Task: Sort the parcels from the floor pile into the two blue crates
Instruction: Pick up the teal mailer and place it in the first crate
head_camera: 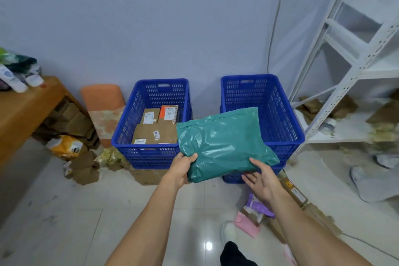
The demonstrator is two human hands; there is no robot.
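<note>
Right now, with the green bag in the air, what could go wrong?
The green bag hangs across the gap between the left crate and right crate, so it may drop in the wrong one. The left hand grips just a corner; it could slip. Loose parcels lie by the shoe.

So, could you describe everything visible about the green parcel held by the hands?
The green parcel is a teal, glossy plastic mailer, wrinkled and puffy, with a flat flap along its far edge; no label shows. It is held in the air, tilted, before the right blue crate. The left hand grips its near left corner; the right hand supports the near right edge, thumb on top.
</note>
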